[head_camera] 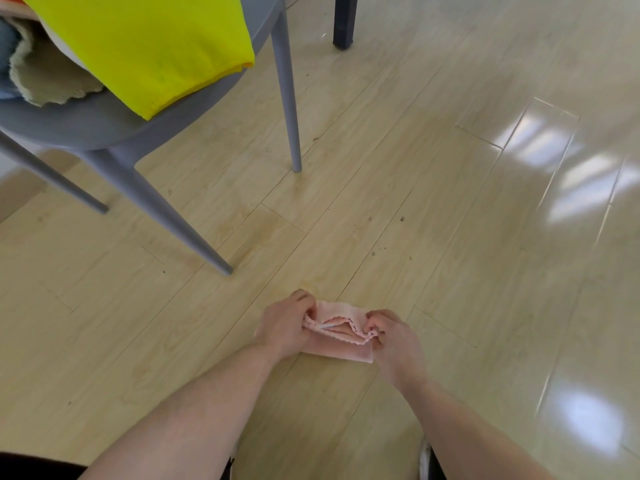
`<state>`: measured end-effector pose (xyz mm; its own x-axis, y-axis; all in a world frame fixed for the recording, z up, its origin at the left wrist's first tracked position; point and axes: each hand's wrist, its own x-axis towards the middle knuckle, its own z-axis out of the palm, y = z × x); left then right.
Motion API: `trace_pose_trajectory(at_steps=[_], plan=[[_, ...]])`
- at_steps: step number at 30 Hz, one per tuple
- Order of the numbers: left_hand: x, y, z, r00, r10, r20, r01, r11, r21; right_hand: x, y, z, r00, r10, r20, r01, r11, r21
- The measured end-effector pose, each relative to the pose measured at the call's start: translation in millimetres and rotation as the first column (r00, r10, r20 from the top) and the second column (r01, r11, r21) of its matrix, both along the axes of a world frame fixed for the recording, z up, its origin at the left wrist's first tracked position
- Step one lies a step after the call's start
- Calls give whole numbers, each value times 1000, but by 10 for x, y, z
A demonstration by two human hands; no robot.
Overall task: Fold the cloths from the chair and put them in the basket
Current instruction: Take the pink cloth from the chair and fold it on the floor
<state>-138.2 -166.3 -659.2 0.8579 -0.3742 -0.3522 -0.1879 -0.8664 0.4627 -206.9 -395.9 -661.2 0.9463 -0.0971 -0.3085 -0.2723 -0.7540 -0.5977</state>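
**On the floor, one cloth mid-fold**

Low on the wooden floor (415,202), both the left hand (284,329) and right hand (394,337) pinched the pink cloth (341,344), partly folded. Yellow cloth (156,46) and beige cloth (48,77) waited on the chair (104,129); no basket showed.

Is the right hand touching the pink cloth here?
Touching. The head view shows the right hand pinching the pink cloth at its right end.

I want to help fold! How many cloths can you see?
4. A pink cloth on the floor, pinched by both hands; a yellow cloth, a beige cloth and a blue cloth on the chair. More may hide beneath.
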Motion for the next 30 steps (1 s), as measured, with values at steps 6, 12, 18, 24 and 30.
trace_pose_trajectory(at_steps=[6, 12, 18, 24, 30], plan=[[-220, 98, -113, 993, -40, -110, 57, 985, 163, -148, 1, -162, 989, 125, -78, -132, 986, -100], [-148, -66, 8, 915, 338, -219, -309, 938, 157, -103, 141, -145, 990, -118, -72, 116, 993, -21], [-55, -139, -55, 766, 580, -275, -581, 809, 87, -11, 131, -83, 946, -209, -249, 205, 978, -42], [-131, -339, -242, 772, 601, -206, -603, 795, 60, 10, 239, -190, 957, -194, -215, 185, 981, -63], [-99, -481, -454, 718, 686, -116, -683, 727, 74, 173, 399, -356, 932, -335, -142, 334, 942, -28]])
